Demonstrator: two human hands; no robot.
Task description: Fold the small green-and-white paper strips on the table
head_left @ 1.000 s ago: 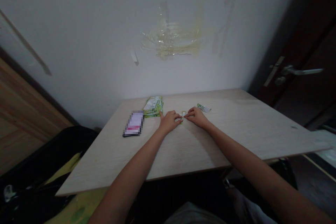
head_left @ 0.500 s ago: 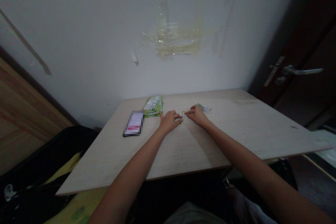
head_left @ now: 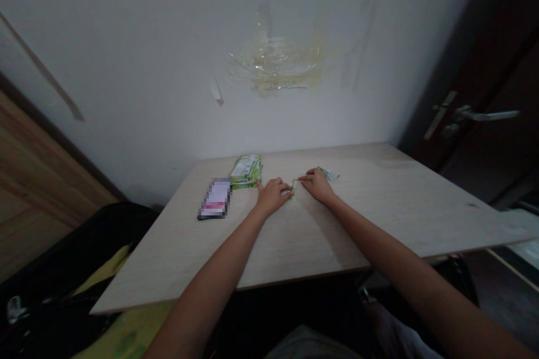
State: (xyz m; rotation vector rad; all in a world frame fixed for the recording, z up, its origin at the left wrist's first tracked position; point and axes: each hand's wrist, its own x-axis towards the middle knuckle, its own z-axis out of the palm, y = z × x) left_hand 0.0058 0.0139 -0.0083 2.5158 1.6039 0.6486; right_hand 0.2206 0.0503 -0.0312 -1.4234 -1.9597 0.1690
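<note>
A small, narrow green-and-white folded packet [head_left: 295,184] lies on the table between my two hands. My left hand [head_left: 274,195] rests on the tabletop, its thumb and forefinger closed on the packet's left side. Its little finger is stretched out toward a stack of green-and-white packets [head_left: 246,171]. My right hand [head_left: 319,185] pinches at the packet's upper right edge with the fingertips pressed together. Just behind the right hand lies another narrow green-and-white folded packet [head_left: 329,174], partly hidden by that hand. Fine detail at the fingertips is too small to make out.
A phone [head_left: 215,198] with a blurred screen lies at the left of the pale wooden table [head_left: 286,241]. The wall [head_left: 168,67] behind carries old clear tape [head_left: 278,67]. A dark door with a metal handle [head_left: 484,114] is at the right.
My right fingertips have slid slightly up and right along the small packet's edge. My left hand stays in place, holding the packet's left side.
</note>
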